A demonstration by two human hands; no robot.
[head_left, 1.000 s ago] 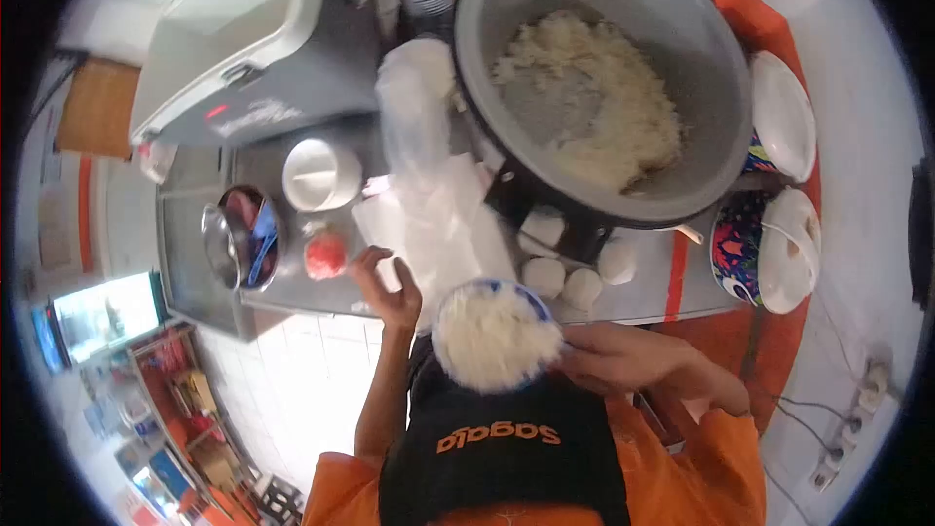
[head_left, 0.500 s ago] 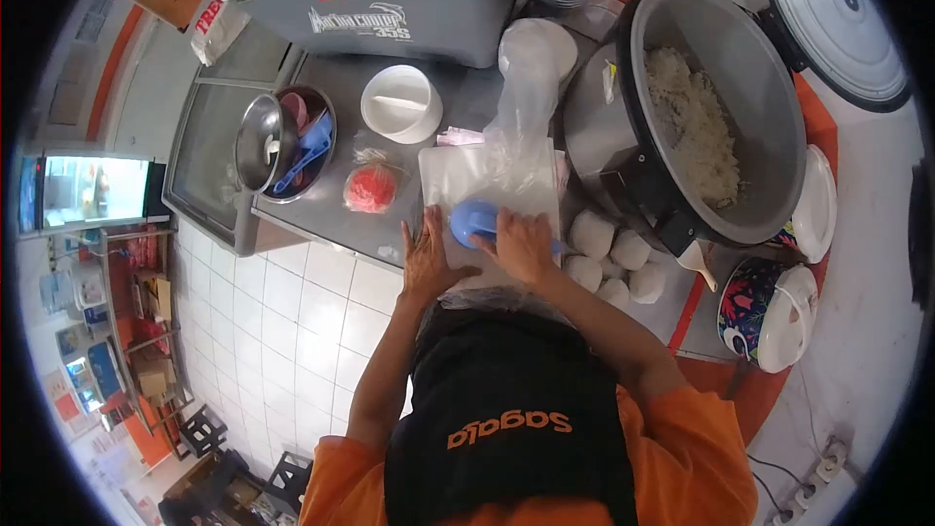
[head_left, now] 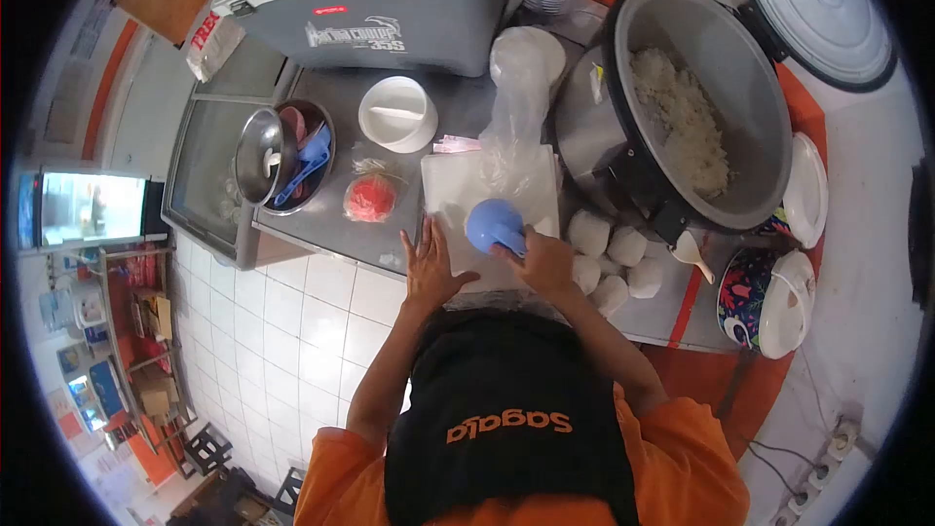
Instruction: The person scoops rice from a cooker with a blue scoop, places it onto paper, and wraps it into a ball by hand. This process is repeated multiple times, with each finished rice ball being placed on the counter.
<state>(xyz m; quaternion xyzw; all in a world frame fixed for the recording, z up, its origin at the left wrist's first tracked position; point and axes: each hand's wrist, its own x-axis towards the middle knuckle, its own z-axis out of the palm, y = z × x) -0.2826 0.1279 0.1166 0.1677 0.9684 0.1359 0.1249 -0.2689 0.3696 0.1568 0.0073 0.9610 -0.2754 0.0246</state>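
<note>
My right hand (head_left: 542, 261) grips the handle of a blue plastic scoop (head_left: 492, 225), its rounded bottom facing up over a stack of white paper sheets (head_left: 448, 173). Whatever is under the scoop is hidden. My left hand (head_left: 429, 268) lies flat on the left edge of the sheets with its fingers spread. A clear plastic bag (head_left: 516, 127) covers part of the sheets' far end. Just right of my right hand sit several rounded white bundles (head_left: 588, 233).
A large rice cooker (head_left: 584, 122) with rice (head_left: 677, 117) stands open at the right. Behind are a grey cooler (head_left: 390, 24) and a white tub (head_left: 398, 141). Left lie a bag of red stuff (head_left: 370, 198) and metal bowls (head_left: 258, 156). A rice paddle (head_left: 690, 251) rests below the cooker.
My right hand has moved slightly right with the scoop, which now shows its rounded bottom more fully. My left hand stays on the paper, nearly unmoved.
</note>
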